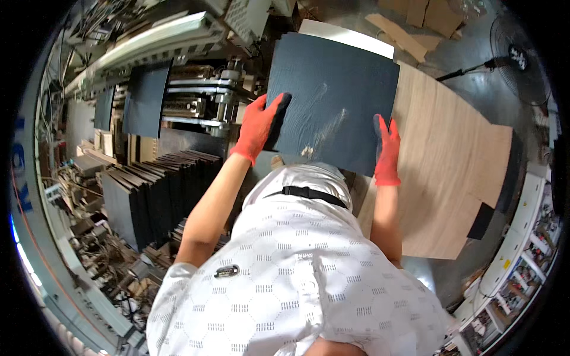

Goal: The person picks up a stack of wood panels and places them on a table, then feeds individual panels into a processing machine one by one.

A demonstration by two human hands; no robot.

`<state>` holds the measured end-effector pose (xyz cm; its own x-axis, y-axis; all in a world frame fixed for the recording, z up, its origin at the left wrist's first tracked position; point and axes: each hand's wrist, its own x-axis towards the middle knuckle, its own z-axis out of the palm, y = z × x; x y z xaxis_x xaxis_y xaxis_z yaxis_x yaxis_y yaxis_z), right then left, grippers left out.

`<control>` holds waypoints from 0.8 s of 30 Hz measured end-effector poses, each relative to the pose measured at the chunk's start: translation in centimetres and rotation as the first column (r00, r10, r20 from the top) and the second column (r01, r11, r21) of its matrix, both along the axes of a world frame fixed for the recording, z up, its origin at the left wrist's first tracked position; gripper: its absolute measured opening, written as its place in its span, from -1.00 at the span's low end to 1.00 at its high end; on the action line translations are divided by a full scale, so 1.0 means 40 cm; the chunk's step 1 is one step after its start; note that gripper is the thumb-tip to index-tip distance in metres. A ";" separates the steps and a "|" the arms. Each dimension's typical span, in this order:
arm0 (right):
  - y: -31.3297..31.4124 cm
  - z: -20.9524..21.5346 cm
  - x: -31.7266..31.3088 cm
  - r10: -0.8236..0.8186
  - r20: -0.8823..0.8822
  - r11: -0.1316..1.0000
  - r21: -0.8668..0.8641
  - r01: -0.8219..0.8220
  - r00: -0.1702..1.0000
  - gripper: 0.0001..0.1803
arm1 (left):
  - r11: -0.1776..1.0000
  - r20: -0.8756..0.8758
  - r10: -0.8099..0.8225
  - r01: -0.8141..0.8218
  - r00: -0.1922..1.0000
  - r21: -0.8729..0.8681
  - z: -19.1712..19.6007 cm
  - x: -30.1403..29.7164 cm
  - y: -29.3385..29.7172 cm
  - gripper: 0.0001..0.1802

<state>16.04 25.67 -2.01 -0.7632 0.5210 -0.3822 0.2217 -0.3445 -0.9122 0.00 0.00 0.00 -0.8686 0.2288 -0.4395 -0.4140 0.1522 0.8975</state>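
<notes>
Fairly bright (edges bowed, blackened).

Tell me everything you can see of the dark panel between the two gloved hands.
The dark panel is a flat, roughly rectangular sheet, blue-black, with faint grain-like texture; it looks like coated board. Pale streaks mark its face, with a light patch near the lower edge. It is held broad face up, slightly turned, before the person's body. The left hand holds its left edge, the right hand its right. Whether anything supports it underneath is hidden.
</notes>
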 end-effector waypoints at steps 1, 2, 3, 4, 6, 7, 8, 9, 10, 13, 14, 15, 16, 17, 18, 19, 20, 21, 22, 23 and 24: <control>0.029 0.001 -0.021 -0.087 0.035 0.996 -0.009 0.087 0.996 -0.33 | 0.998 -0.018 -0.066 0.066 0.998 -0.016 -0.004 -0.017 0.030 -0.43; 0.058 0.007 -0.039 -0.173 0.067 0.985 -0.015 0.174 0.983 -0.42 | 0.991 -0.037 -0.131 0.130 0.991 -0.034 0.000 -0.025 0.057 -0.45; 0.009 0.003 0.034 -0.189 0.083 0.982 0.027 0.187 0.978 -0.42 | 0.981 0.003 -0.157 0.157 0.988 -0.118 0.050 0.034 0.015 -0.45; 0.003 -0.047 0.070 -0.156 -0.022 0.987 -0.051 0.155 0.988 -0.44 | 0.980 -0.036 -0.172 0.167 0.984 -0.110 0.017 0.062 -0.022 -0.44; 0.005 -0.046 0.054 -0.116 -0.175 0.990 -0.102 0.099 0.978 -0.46 | 0.980 -0.144 -0.182 0.168 0.973 -0.107 -0.011 0.080 -0.045 -0.55; 0.005 -0.013 0.054 -0.106 -0.109 0.975 -0.208 0.082 0.988 -0.46 | 0.981 -0.105 -0.182 0.173 0.978 -0.088 -0.025 0.102 -0.051 -0.51; 0.007 0.016 0.055 -0.088 -0.040 0.947 -0.312 0.072 0.995 -0.46 | 0.982 -0.130 -0.166 0.152 0.978 -0.107 -0.037 0.131 -0.051 -0.50; 0.025 0.021 0.067 -0.075 -0.056 0.956 -0.289 0.056 0.996 -0.46 | 0.982 -0.158 -0.158 0.138 0.975 -0.130 -0.034 0.161 -0.045 -0.49; 0.048 0.004 0.088 -0.025 -0.073 0.955 -0.296 0.003 0.997 -0.45 | 0.983 -0.110 -0.155 0.142 0.982 -0.116 -0.026 0.191 -0.048 -0.48; 0.068 0.049 0.127 0.049 -0.021 0.957 -0.285 -0.053 0.999 -0.46 | 0.981 -0.063 -0.171 0.164 0.983 -0.103 -0.045 0.265 -0.045 -0.48; 0.069 0.065 0.145 0.044 0.047 0.956 -0.292 -0.029 0.998 -0.47 | 0.989 -0.027 -0.151 0.151 0.988 -0.009 -0.019 0.279 -0.055 -0.43; 0.086 0.043 0.173 0.054 0.045 0.960 -0.279 -0.039 0.998 -0.47 | 0.987 0.004 -0.137 0.136 0.991 0.091 -0.002 0.294 -0.063 -0.39; 0.104 -0.008 0.203 0.039 0.038 0.974 -0.226 -0.029 0.999 -0.47 | 0.987 0.001 -0.128 0.128 0.992 0.095 -0.018 0.311 -0.072 -0.39; 0.116 -0.033 0.221 0.027 0.023 0.985 -0.169 -0.022 0.999 -0.48 | 0.997 0.068 -0.073 0.071 0.995 0.028 -0.056 0.324 -0.075 -0.27; 0.096 -0.030 0.231 0.038 0.015 0.986 -0.165 -0.035 0.999 -0.48 | 0.999 0.131 -0.013 0.019 0.991 -0.045 -0.079 0.330 -0.078 -0.14; 0.055 -0.023 0.244 -0.003 0.029 0.987 -0.158 0.008 1.000 -0.48 | 0.999 0.125 -0.010 0.016 0.992 -0.046 -0.046 0.332 -0.084 -0.14; 0.033 -0.015 0.262 -0.054 0.040 0.987 -0.146 0.059 0.998 -0.49 | 0.994 0.305 0.028 -0.059 0.952 0.094 0.017 0.329 -0.088 -0.03; 0.035 -0.032 0.282 -0.062 0.024 0.988 -0.141 0.065 0.998 -0.49 | 0.963 0.473 0.033 -0.154 0.881 0.220 0.057 0.323 -0.089 0.09; 0.037 -0.061 0.296 -0.076 -0.009 0.982 -0.173 0.073 0.997 -0.50 | 0.967 0.458 -0.011 -0.108 0.889 0.233 -0.006 0.315 -0.097 0.09; 0.043 -0.086 0.303 -0.098 -0.039 0.974 -0.210 0.088 0.994 -0.52 | 0.967 0.447 -0.024 -0.093 0.894 0.237 -0.001 0.309 -0.096 0.09; 0.042 -0.087 0.295 -0.107 -0.051 0.962 -0.257 0.090 0.993 -0.53 | 0.970 0.441 -0.036 -0.075 0.897 0.232 0.005 0.305 -0.094 0.10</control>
<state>27.84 27.36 -5.51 -0.7403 0.4870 -0.4634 0.1190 -0.5835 -0.8033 12.22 -3.75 0.20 -0.6048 0.3596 -0.7105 -0.7737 -0.0540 0.6312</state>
